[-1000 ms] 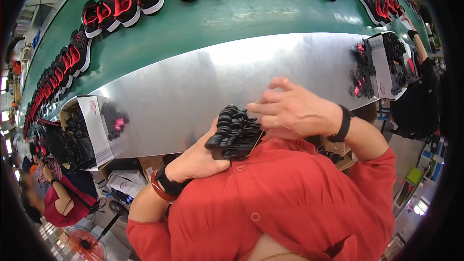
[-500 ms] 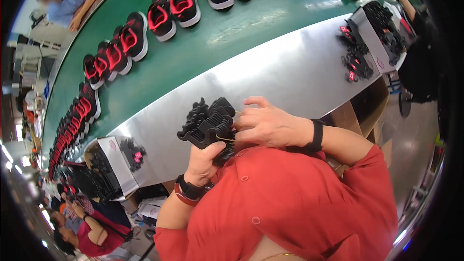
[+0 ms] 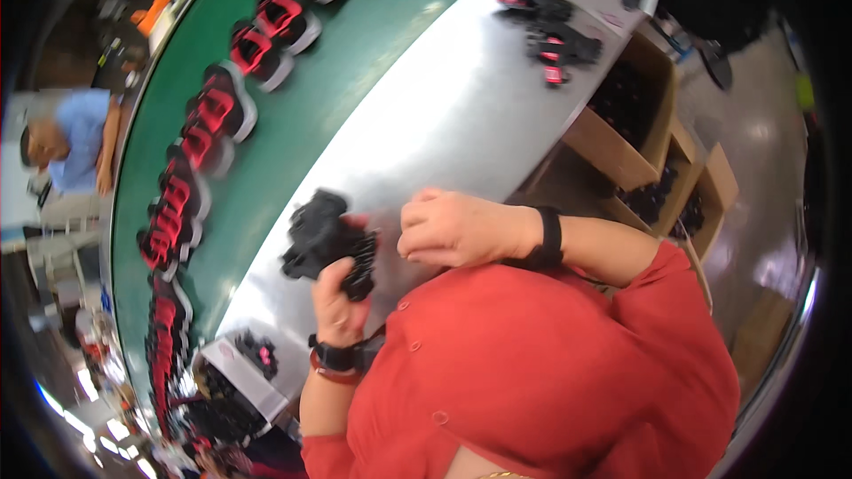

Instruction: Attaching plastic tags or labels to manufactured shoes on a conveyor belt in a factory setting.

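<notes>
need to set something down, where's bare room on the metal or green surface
Widest: the metal tabletop between the black hanger bundle in the left hand and the loose hangers at upper right. A narrower green tabletop strip lies between metal and sneakers. Crowded: the sneaker line, and both metal ends, with hangers and white boxes.

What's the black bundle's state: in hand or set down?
In hand: the left hand grips the black bundle, thumb visible against its near side.

Glare whitens the metal tabletop [image 3: 413, 115] toward twelve o'clock; white lights [image 3: 87, 383] burn out at eight. Blur softens the shoes [image 3: 217, 111] at ten. Fisheye distortion bends edges into a black rim.
</notes>
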{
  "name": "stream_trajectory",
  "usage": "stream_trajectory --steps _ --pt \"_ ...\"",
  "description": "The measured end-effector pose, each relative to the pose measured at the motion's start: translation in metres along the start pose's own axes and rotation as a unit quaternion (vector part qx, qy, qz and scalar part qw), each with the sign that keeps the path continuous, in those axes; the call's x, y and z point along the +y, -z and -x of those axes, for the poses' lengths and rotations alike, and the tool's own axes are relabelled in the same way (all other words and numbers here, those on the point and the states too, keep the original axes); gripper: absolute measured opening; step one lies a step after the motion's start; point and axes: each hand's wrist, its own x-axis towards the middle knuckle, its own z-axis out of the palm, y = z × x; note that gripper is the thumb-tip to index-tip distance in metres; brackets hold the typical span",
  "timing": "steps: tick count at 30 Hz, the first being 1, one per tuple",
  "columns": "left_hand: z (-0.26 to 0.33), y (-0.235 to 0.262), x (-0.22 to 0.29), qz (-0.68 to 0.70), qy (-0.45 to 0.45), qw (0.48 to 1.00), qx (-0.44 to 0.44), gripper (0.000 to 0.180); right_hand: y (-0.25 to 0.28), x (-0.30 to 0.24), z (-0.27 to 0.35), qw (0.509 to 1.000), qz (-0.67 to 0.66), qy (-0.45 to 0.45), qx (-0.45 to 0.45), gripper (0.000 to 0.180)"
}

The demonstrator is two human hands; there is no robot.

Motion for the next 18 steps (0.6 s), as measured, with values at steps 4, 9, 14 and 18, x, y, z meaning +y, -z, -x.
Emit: stream_trajectory --steps 4,9,14,18 --pt "0.003 0.028 -0.004 0.049 -0.018 0.997 -0.052 0.069 0.055 0.004 0.095 0.896 -0.338 -0.206 0.202 0.011" --pt "0.004 0.024 -0.019 0.027 0.019 0.997 -0.077 0.073 0.080 0.050 0.202 0.785 -0.307 -0.339 0.418 0.024" --pt "-0.016 -0.014 -0.030 -0.006 0.056 0.992 -0.117 0.070 0.049 0.143 0.268 0.717 0.282 -0.549 0.324 0.030" --pt "-0.011 -0.020 -0.011 -0.061 0.018 0.991 -0.116 0.074 0.084 0.046 0.157 0.840 0.044 -0.474 0.260 0.020"
